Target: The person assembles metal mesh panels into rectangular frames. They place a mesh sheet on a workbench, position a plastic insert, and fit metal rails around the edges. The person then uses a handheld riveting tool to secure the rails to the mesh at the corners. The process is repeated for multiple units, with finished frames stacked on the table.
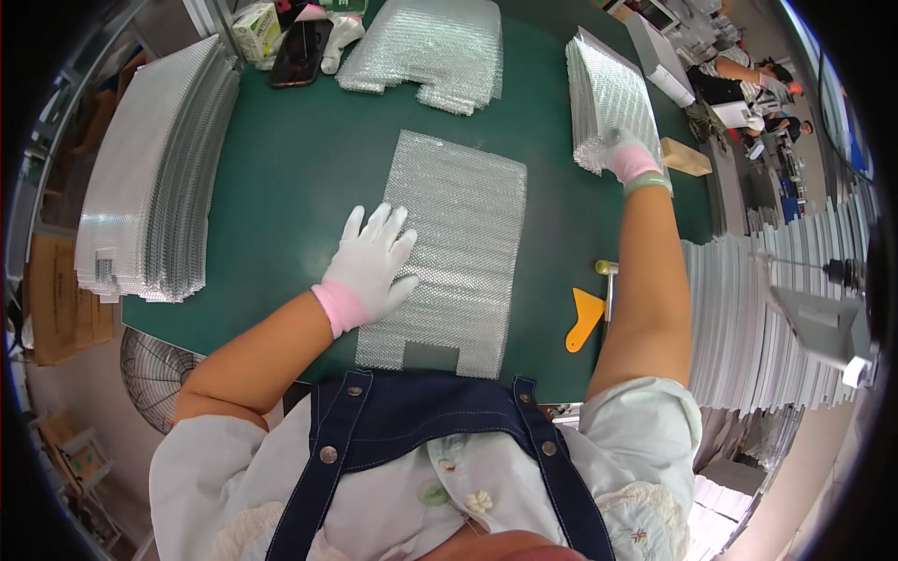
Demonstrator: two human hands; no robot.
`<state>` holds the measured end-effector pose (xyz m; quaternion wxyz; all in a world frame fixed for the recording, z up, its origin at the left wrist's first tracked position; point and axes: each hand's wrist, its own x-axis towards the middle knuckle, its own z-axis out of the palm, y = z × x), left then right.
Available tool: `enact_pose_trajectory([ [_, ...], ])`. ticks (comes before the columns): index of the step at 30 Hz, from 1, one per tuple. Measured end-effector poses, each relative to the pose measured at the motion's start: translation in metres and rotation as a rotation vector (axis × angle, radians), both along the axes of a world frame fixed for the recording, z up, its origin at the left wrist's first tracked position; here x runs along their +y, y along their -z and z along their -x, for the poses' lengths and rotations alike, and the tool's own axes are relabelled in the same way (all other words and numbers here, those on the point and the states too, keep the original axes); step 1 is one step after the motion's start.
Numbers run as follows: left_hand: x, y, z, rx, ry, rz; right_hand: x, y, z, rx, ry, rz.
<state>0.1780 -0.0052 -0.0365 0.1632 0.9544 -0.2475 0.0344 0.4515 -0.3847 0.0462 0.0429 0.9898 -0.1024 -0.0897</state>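
Observation:
A silvery sheet with a fine mesh-like pattern (458,243) lies flat on the green table in front of me, a notch cut in its near edge. My left hand (369,262), in a white glove with a pink cuff, rests on its left edge with the fingers spread. At the far right, my right hand (625,151), gloved alike, touches the near end of a stack of narrower silvery sheets (613,89). Its fingers blend into the stack, so whether they grip a sheet is hidden.
A tall stack of silvery sheets (154,178) stands at left, another stack (426,47) at the back. By my right forearm lie an orange scraper (586,318) and a small hammer (608,271). A wooden block (686,157) and a phone (301,53) sit farther off.

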Motion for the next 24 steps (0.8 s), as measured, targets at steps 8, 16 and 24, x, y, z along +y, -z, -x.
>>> enact_pose_trajectory([
  [8, 0.004, -0.045, -0.026, 0.226, 0.09, -0.224, -0.013, -0.084, 0.035, -0.597, 0.043, 0.179],
  [16, -0.038, -0.096, -0.026, 0.171, -0.016, -0.116, 0.037, -0.11, 0.171, -1.06, -0.458, 0.214],
  [24, -0.052, -0.136, 0.043, 0.289, 0.051, 1.69, 0.124, -0.081, 0.337, -0.814, -1.032, -0.583],
])
